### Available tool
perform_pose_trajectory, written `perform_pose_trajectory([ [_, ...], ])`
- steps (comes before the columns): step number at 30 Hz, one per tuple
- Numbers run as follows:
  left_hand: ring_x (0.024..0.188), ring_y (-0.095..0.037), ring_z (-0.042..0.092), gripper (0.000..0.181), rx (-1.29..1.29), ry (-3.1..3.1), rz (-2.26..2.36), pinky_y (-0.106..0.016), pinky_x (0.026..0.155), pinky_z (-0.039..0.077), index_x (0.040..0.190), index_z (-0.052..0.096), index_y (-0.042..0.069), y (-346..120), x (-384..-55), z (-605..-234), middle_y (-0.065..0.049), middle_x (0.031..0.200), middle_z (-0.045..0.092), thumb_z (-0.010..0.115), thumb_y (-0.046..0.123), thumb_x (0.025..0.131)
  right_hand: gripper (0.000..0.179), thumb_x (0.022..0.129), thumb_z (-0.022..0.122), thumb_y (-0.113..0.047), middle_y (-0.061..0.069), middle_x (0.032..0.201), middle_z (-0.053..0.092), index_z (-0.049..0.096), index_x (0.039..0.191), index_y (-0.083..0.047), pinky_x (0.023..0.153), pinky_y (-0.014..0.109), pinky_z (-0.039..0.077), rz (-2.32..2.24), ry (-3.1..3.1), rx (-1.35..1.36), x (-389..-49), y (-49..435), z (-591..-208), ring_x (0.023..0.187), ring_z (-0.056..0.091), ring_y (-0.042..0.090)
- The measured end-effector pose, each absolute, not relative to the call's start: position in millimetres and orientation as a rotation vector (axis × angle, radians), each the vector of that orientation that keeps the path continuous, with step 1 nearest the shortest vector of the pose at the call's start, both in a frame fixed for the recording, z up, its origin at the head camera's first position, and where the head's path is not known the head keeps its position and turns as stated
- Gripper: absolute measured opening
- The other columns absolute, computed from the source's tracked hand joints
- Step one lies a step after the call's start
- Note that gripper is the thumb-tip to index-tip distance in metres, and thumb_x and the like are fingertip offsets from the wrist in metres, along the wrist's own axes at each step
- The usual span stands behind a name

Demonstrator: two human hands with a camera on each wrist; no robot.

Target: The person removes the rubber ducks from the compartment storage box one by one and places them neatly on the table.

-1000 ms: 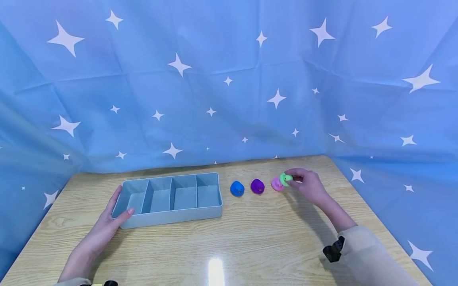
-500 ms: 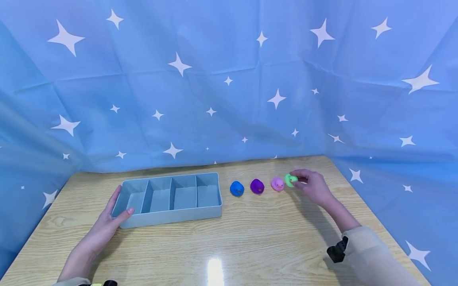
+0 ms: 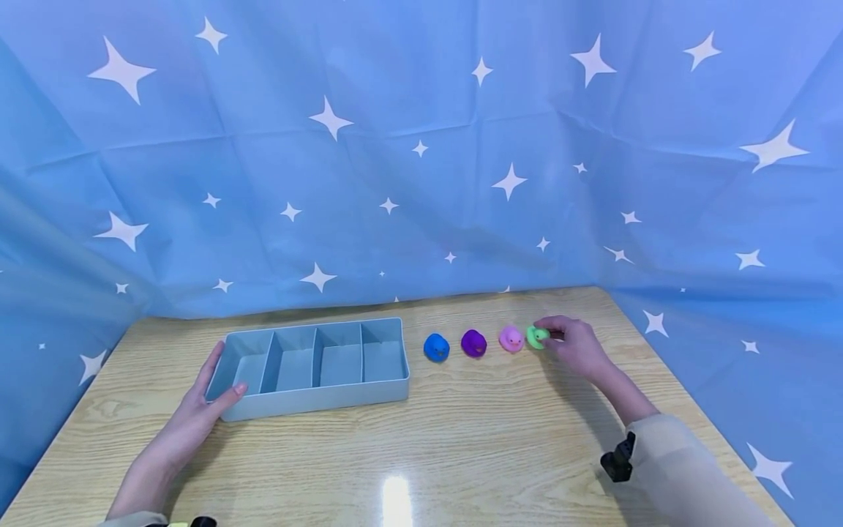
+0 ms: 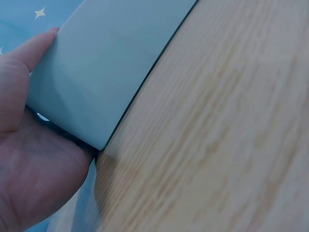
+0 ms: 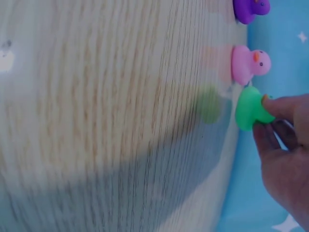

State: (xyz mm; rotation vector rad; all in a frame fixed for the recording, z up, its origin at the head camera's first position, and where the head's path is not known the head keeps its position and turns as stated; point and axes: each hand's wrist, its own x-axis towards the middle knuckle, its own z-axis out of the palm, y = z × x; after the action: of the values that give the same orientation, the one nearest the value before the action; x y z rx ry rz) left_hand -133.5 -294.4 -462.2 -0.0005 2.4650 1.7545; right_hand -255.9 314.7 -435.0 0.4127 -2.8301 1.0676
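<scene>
A light blue-grey divided tray (image 3: 315, 397) lies on the table, its compartments bare. My left hand (image 3: 191, 413) holds the tray's left end, thumb over the front rim and fingers along the left side; in the left wrist view the thumb (image 4: 41, 48) lies against the wall. My right hand (image 3: 576, 348) pinches a green rubber duck (image 3: 536, 337) by its head. The duck is at the table surface, close beside a pink rubber duck (image 3: 511, 339). A purple duck (image 3: 473, 343) and a blue duck (image 3: 436, 348) stand farther left, in the same row.
The wooden table (image 3: 461, 454) has its back edge just behind the ducks. A blue curtain (image 3: 421, 197) with white stars hangs behind and at both sides. Light glares on the table's front middle.
My right hand has carried the green duck rightward from over the pink duck and down to the table on its right side. The left hand and tray have stayed put.
</scene>
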Motion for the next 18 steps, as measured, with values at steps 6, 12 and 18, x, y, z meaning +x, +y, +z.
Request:
perform_pose_trajectory([
  [6, 0.147, -0.052, -0.024, 0.092, -0.014, 2.460, 1.738, -0.085, 0.103, -0.003, 0.162, -0.017, 0.035, -294.8, -133.7, -461.8, -0.009, 0.168, -0.024, 0.056, 0.029, 0.107, 0.028, 0.093, 0.063, 0.010, 0.033, 0.122, 0.065, 0.068, 0.120, 0.013, 0.086, 0.048, 0.059, 1.032, -2.861, 0.380, -254.9, 316.4, -435.0, 0.108, 0.065, 0.048],
  [12, 0.147, -0.050, -0.025, 0.091, -0.009, 2.451, 1.749, -0.085, 0.103, -0.003, 0.163, -0.017, 0.034, -294.4, -133.8, -461.6, -0.008, 0.168, -0.025, 0.056, 0.028, 0.108, 0.028, 0.092, 0.064, 0.011, 0.034, 0.122, 0.064, 0.067, 0.119, 0.014, 0.089, 0.054, 0.057, 1.011, -2.876, 0.370, -255.2, 315.8, -437.3, 0.108, 0.065, 0.048],
  [18, 0.147, -0.049, -0.026, 0.091, -0.012, 2.444, 1.756, -0.085, 0.104, -0.004, 0.162, -0.017, 0.037, -294.6, -133.5, -462.4, -0.008, 0.168, -0.025, 0.055, 0.028, 0.108, 0.027, 0.091, 0.063, 0.012, 0.034, 0.121, 0.064, 0.068, 0.118, 0.015, 0.090, 0.055, 0.056, 1.014, -2.860, 0.378, -255.3, 313.9, -437.5, 0.107, 0.065, 0.048],
])
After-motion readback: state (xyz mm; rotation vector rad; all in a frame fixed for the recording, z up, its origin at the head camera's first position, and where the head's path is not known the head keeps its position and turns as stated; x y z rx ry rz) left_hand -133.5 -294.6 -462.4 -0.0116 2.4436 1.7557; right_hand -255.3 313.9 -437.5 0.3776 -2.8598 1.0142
